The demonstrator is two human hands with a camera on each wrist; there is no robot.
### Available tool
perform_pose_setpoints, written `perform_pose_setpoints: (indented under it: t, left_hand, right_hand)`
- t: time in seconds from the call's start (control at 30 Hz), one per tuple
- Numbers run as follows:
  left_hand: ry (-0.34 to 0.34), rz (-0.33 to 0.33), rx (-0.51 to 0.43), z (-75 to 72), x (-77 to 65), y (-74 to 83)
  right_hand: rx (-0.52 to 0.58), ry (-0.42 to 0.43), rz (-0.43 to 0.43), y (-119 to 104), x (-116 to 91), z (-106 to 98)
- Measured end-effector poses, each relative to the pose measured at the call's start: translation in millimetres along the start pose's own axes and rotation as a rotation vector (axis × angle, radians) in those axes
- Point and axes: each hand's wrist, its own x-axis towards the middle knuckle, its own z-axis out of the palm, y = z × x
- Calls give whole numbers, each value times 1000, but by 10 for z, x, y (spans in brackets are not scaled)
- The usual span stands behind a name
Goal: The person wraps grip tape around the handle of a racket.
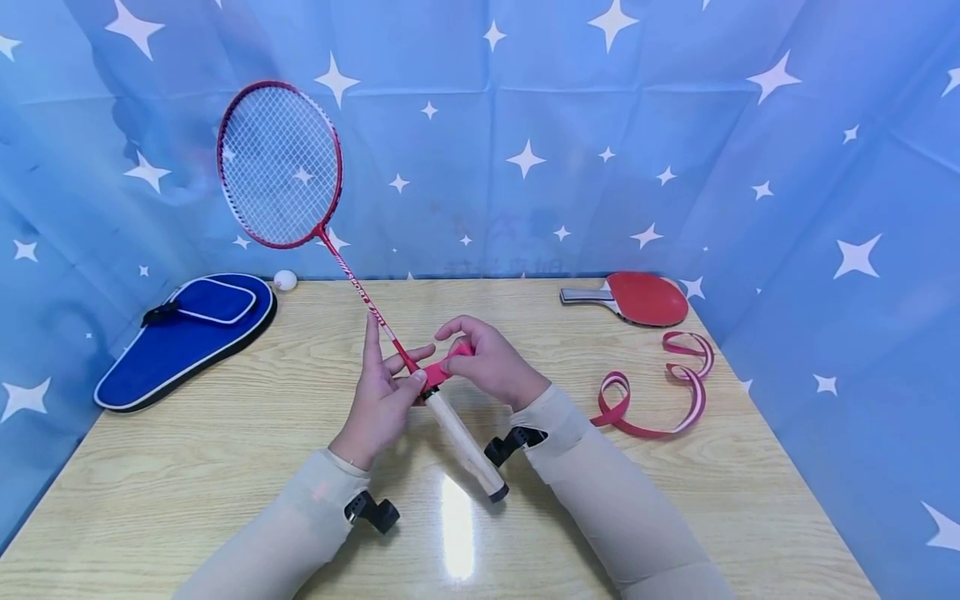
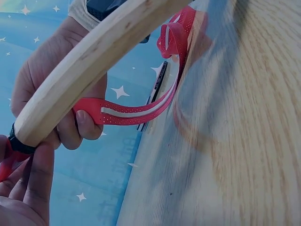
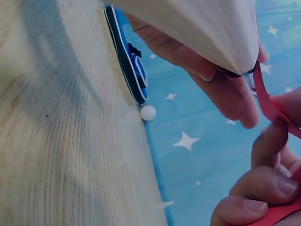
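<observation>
A red badminton racket (image 1: pixel 352 279) slants across the head view, its head up at the left and its bare wooden handle (image 1: pixel 465 446) toward the front. My left hand (image 1: pixel 382 404) holds it where shaft meets handle, thumb pressing on the red grip tape there. In my right hand (image 1: pixel 491 362) the tape is pinched just right of the shaft. The left wrist view shows the red perforated grip tape (image 2: pixel 136 110) with a white backing strip, trailing from the right hand down to the table. Beside the handle top, the right wrist view shows the tape (image 3: pixel 265 101) stretched between both hands.
A blue paddle case (image 1: pixel 187 342) lies at the back left, with a white ball (image 1: pixel 285 280) next to it. At the back right rests a red table tennis paddle (image 1: pixel 648 298). The tape's loose end (image 1: pixel 701 400) curls over the wooden table (image 1: pixel 225 467).
</observation>
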Motion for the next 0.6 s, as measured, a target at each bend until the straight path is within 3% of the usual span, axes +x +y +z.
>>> perform_pose_setpoints:
  t: [0.27,0.6]
  left_hand:
    - [-7,-1,11,-8,19,-9]
    - [-3,24,33,4,1,-7]
  right_hand:
    - [54,-59,-3,-25,10,-19]
    - [-2,-82,8,-50,-21,25]
